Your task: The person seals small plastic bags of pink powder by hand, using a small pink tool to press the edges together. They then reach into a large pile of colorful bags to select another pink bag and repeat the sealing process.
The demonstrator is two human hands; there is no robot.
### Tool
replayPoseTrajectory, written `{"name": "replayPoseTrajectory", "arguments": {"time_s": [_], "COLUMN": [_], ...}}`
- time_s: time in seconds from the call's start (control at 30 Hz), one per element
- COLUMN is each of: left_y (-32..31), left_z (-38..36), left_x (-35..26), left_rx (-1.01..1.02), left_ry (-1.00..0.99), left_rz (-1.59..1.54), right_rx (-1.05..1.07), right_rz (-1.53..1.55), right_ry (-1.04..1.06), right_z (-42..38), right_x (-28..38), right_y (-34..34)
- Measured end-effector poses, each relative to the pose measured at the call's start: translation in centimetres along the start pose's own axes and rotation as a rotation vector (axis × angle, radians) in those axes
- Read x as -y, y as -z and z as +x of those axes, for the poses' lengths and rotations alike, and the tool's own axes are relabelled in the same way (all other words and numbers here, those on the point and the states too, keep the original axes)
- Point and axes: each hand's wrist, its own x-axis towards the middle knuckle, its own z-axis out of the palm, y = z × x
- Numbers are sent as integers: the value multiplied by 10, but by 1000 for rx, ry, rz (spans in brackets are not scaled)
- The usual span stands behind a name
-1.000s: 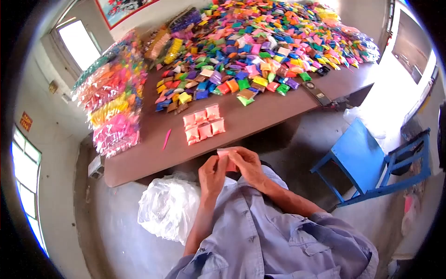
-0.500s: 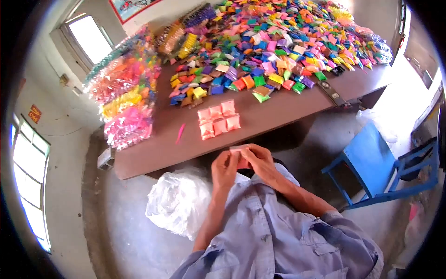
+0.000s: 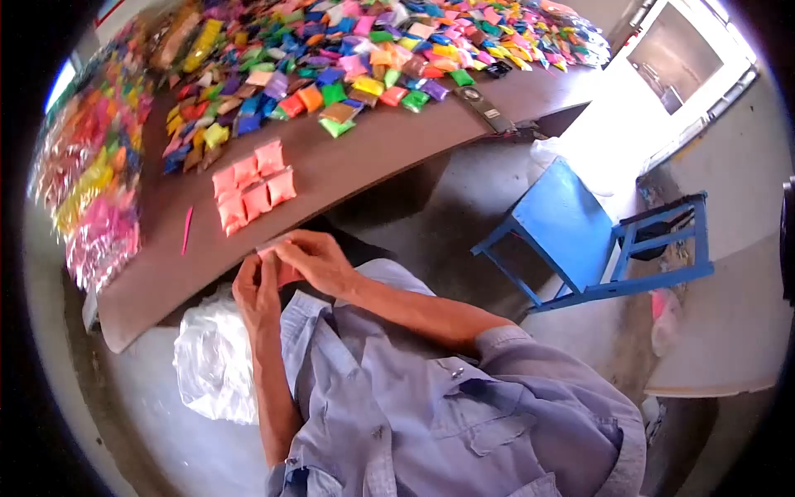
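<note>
Here, the left hand [image 3: 257, 290] and right hand [image 3: 318, 263] pinch a pink packet [image 3: 287, 274] between their fingers.

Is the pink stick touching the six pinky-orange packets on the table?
Apart. In the head view, a strip of bare brown table shows between the pink stick and the packets.

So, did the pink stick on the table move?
No. The pink stick is in the same spot on the table, just left of the six pink packets. Only the camera's view shifted.
</note>
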Motion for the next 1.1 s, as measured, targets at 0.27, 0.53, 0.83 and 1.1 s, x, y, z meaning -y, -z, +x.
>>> {"name": "replayPoseTrajectory", "arguments": {"time_s": [0.27,0.53,0.83,1.1], "left_y": [17,9,-5,1], "left_z": [-3,-9,-18,-22], "left_x": [16,15,1,-7], "left_rx": [-53,-78,66,10], "left_ry": [141,-83,34,-77], "left_rz": [-104,116,-184,41], "right_rx": [-57,-52,-127,-45], "right_rz": [-213,-38,-221,-48], "right_ry": [67,-106,12,-3], "right_z": [-5,-21,-24,-28], "right_x": [-11,17,20,25], "right_y": [-2,-2,11,5]}}
